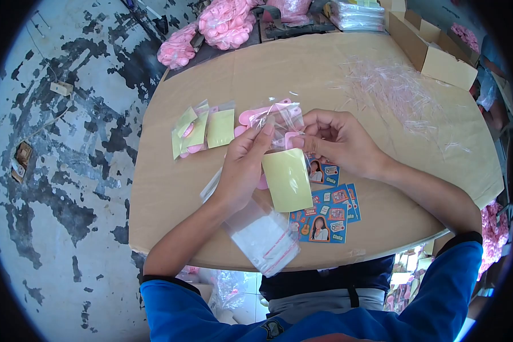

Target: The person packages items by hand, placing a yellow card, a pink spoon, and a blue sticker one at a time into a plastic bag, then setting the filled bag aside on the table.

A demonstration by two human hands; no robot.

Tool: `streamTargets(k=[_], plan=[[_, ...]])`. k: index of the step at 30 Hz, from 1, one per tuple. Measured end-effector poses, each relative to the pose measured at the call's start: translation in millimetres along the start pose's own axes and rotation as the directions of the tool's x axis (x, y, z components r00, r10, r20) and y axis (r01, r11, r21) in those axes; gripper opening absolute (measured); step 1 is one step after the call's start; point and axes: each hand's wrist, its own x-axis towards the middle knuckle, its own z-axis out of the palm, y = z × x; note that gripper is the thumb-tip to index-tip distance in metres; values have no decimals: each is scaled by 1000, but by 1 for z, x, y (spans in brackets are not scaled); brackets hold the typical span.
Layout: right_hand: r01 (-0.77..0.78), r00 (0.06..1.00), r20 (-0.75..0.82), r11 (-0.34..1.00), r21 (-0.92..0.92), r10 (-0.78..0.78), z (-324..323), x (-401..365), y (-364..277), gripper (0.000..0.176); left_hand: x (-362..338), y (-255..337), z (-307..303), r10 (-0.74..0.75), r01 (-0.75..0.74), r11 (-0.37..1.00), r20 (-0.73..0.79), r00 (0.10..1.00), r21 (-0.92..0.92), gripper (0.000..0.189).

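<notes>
My left hand [248,157] pinches the left side of a clear plastic bag [288,117], which has a yellow card [288,180] in its lower part. On the bag's right, my right hand [339,142] has its fingers bent together at a pink piece [293,140] near the opening. More pink pieces [251,117] lie behind my hands. Blue printed cards [319,219] rest on the table below my right hand. A stack of clear bags [265,239] lies at the table's near edge, below my left hand.
Filled bags with yellow cards [220,127] lie on the brown table [182,228] at left. Thin plastic strips [393,94] are scattered at right. Pink bundles [227,24], stacked clear packs [357,16] and an open cardboard box [433,48] stand beyond.
</notes>
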Motion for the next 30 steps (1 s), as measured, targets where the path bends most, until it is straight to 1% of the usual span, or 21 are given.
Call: streamTargets(k=[1,4,7,10,13,16,19,22,25,28,30], plan=[[-3,1000,9,1000,7,3,-1,1,1,18,0,0,-1,12,-12,1000,4,1000,-7,35],[-106,990,89,993,-44,110,-6,3,-11,19,-4,1,0,27,-29,996,22,999,81,34],[76,993,102,992,-96,-66,-13,5,-1,21,-1,-2,-4,22,-28,997,79,997,73,35],[-57,996,69,996,-66,62,-9,2,2,24,0,-1,-1,7,-15,996,80,997,89,36],[-83,995,60,996,15,82,-10,4,8,28,2,4,-1,-53,47,995,65,996,90,35],[-117,992,43,993,-27,118,-15,7,19,28,9,3,-11,38,-94,959,206,978,266,33],[-69,997,17,997,-44,70,-14,7,19,26,11,2,-14,68,-124,956,209,975,267,31],[-74,997,-16,991,-116,72,-15,5,7,27,9,12,-13,8,-53,967,178,984,250,32],[44,999,-30,998,-51,-45,-14,7,12,25,7,18,-11,-7,-31,981,199,980,189,31],[112,993,-35,993,-26,-113,-14,6,11,28,10,14,-17,36,-82,971,200,979,224,28],[135,991,-22,991,-7,-135,-14,5,5,30,7,20,-15,11,-49,981,195,981,190,23]])
